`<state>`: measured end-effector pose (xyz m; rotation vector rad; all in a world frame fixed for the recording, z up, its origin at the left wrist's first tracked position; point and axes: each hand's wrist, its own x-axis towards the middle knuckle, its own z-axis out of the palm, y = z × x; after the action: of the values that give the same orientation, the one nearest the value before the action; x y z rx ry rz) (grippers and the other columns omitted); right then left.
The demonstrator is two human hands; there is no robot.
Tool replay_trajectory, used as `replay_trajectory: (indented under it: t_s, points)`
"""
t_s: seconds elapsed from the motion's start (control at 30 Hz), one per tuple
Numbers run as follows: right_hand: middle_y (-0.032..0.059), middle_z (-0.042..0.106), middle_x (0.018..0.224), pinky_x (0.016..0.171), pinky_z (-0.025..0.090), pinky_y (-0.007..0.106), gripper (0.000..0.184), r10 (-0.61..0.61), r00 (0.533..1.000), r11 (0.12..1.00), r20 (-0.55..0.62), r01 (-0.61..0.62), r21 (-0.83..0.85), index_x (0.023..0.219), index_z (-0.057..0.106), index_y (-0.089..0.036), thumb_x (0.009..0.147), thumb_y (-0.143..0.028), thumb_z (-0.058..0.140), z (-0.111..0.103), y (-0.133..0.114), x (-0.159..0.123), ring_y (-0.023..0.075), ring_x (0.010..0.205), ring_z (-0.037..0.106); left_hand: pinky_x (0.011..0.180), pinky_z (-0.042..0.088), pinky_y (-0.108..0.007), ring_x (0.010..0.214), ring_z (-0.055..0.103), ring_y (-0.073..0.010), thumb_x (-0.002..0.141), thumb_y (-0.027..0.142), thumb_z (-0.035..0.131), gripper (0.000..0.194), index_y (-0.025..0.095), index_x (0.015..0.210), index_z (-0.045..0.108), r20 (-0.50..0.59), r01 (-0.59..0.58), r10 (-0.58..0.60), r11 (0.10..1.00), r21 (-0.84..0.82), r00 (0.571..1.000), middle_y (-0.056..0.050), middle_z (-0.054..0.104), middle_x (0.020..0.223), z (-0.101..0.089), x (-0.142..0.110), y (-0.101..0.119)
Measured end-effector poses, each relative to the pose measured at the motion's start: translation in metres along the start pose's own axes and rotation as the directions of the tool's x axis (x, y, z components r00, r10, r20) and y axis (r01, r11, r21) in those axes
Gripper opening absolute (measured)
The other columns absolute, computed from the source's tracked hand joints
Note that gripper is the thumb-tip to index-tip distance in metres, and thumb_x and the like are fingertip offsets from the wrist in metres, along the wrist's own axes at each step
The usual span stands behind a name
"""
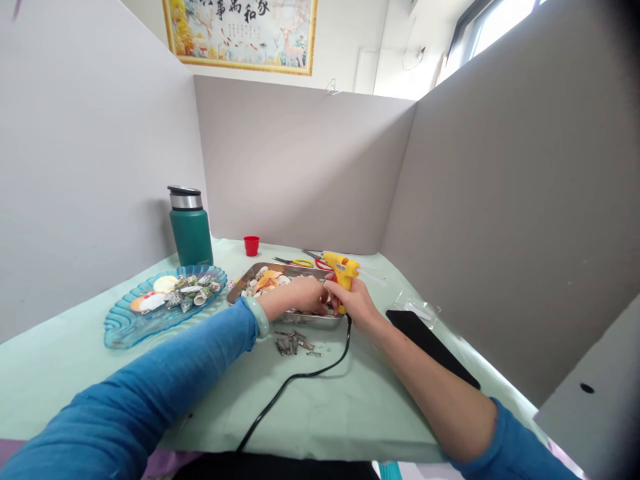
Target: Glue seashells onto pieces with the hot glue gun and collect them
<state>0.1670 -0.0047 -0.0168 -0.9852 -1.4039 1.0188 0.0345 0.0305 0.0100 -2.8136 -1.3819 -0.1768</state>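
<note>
A yellow hot glue gun (345, 268) is gripped in my right hand (357, 301), its handle upright over the right end of a metal tray (313, 321). The tray is filled with seashells (267, 280), orange and white ones among them. My left hand (309, 295) is over the tray, close beside my right hand. Its fingers are curled together and pointed down, and what they pinch is hidden. A black cord (300, 375) runs from the gun's handle to the table's front edge. Small metal clips (291, 343) lie in a loose pile before the tray.
A blue scalloped plate (123, 330) with shells lies at left, in front of a green bottle (191, 233). Behind the tray are a red cup (251, 246) and scissors (300, 263). A black flat item (433, 347) and clear plastic packaging (417, 308) lie right. Grey partitions (305, 160) surround the table.
</note>
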Motion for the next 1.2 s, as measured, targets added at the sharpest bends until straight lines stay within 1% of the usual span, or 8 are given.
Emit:
replay_trajectory:
  t_s: [0.1,0.2,0.33,0.5,0.63,0.77,0.93,1.2]
  points:
    - [-0.0073,0.047,0.049,0.037,0.042,0.023,0.028,0.009,1.000,1.000,-0.006,-0.009,0.009,0.091,0.053,-0.020,0.069,-0.034,0.064,0.000,0.001,0.001,0.0094,0.040,0.043,0.060,0.040,-0.028,0.067,0.060,-0.0206,0.075,0.029,0.055,0.021,0.017,0.075,0.072,-0.065,0.041,-0.034,0.994,0.104,0.997,-0.009,0.068,0.074,-0.008,-0.002,-0.021]
    - [-0.0070,0.047,0.050,0.037,0.043,0.023,0.030,0.017,1.000,1.000,0.001,-0.017,0.007,0.093,0.054,-0.019,0.069,-0.035,0.065,-0.001,0.001,0.001,0.0097,0.041,0.044,0.061,0.040,-0.026,0.071,0.060,-0.0185,0.077,0.030,0.052,0.025,0.019,0.086,0.073,-0.150,0.122,-0.118,0.992,0.021,0.982,-0.006,0.070,0.078,-0.018,-0.007,-0.047]
    - [-0.0070,0.048,0.052,0.037,0.042,0.022,0.031,0.020,1.000,1.000,0.019,-0.020,-0.002,0.092,0.053,-0.018,0.069,-0.035,0.065,-0.001,0.001,0.001,0.0090,0.041,0.044,0.060,0.040,-0.023,0.068,0.060,-0.0153,0.072,0.025,0.057,0.023,0.018,0.086,0.073,-0.142,0.211,-0.218,0.976,-0.060,0.966,-0.004,0.071,0.078,-0.021,-0.015,-0.068]
    - [-0.0068,0.048,0.054,0.037,0.042,0.023,0.030,0.027,0.999,1.000,0.041,-0.027,-0.009,0.092,0.052,-0.019,0.069,-0.035,0.066,-0.001,0.001,0.002,0.0090,0.041,0.044,0.054,0.043,-0.021,0.061,0.061,-0.0133,0.066,0.017,0.057,0.035,0.018,0.099,0.070,-0.017,0.291,-0.305,0.922,-0.256,0.952,-0.004,0.072,0.088,-0.012,-0.023,-0.080]
    - [-0.0057,0.049,0.056,0.037,0.042,0.023,0.028,0.030,0.998,0.999,0.050,-0.029,-0.021,0.091,0.052,-0.020,0.070,-0.034,0.065,0.000,0.000,0.001,0.0092,0.042,0.045,0.062,0.046,-0.022,0.075,0.064,-0.0171,0.065,0.013,0.054,0.040,0.016,0.102,0.070,-0.121,0.328,-0.358,0.920,-0.217,0.926,-0.006,0.071,0.098,-0.010,-0.028,-0.091]
    - [-0.0054,0.049,0.055,0.037,0.041,0.023,0.030,0.027,0.998,0.999,0.049,-0.026,-0.025,0.091,0.052,-0.019,0.069,-0.035,0.065,0.000,-0.002,0.000,0.0092,0.041,0.045,0.073,0.045,-0.024,0.087,0.062,-0.0195,0.072,0.021,0.055,0.032,0.021,0.099,0.071,-0.204,0.218,-0.227,0.974,-0.065,0.952,-0.005,0.071,0.099,-0.012,-0.033,-0.078]
    - [-0.0068,0.048,0.052,0.037,0.041,0.023,0.031,0.033,0.998,0.999,0.049,-0.032,-0.028,0.092,0.051,-0.019,0.069,-0.034,0.064,0.001,-0.005,-0.003,0.0094,0.041,0.045,0.079,0.044,-0.026,0.092,0.061,-0.0208,0.077,0.022,0.051,0.031,0.026,0.099,0.072,-0.052,0.004,0.000,0.997,0.076,0.999,-0.006,0.070,0.101,-0.007,-0.029,-0.036]
    - [-0.0077,0.047,0.048,0.036,0.039,0.022,0.031,0.031,0.998,0.999,0.060,-0.029,-0.034,0.092,0.051,-0.018,0.070,-0.035,0.064,0.001,-0.004,-0.002,0.0097,0.038,0.044,0.073,0.045,-0.028,0.081,0.064,-0.0218,0.074,0.020,0.054,0.022,0.018,0.088,0.071,0.015,0.073,-0.076,0.985,0.155,0.997,-0.011,0.070,0.091,0.003,-0.018,-0.020]
